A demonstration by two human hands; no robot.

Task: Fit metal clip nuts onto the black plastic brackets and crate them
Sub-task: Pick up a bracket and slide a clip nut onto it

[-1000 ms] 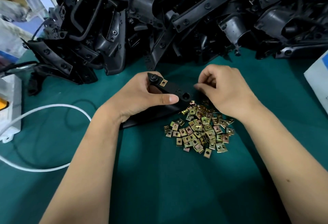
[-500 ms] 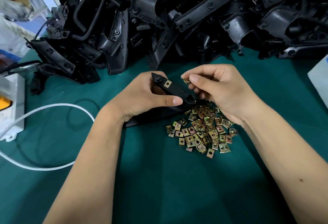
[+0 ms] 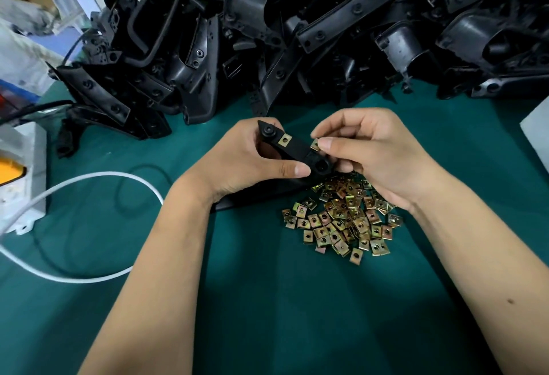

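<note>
My left hand (image 3: 246,163) grips a black plastic bracket (image 3: 297,148) above the green table, thumb along its lower edge. One brass-coloured clip nut (image 3: 285,139) sits fitted near the bracket's upper end. My right hand (image 3: 371,154) pinches a second clip nut (image 3: 315,145) between thumb and forefinger, right against the bracket's edge. Below my right hand lies a loose pile of clip nuts (image 3: 344,220) on the cloth. The bracket's lower part runs under my left wrist.
A large heap of black plastic brackets (image 3: 297,32) fills the back of the table. A white cable (image 3: 98,178) loops at the left beside a white power box (image 3: 20,178). A white box corner (image 3: 537,134) shows at the right edge. Green cloth (image 3: 297,315) lies in front.
My right hand lifted from the pile with a clip nut and brought it up to the bracket's edge. My left hand kept holding the bracket in nearly the same place.
</note>
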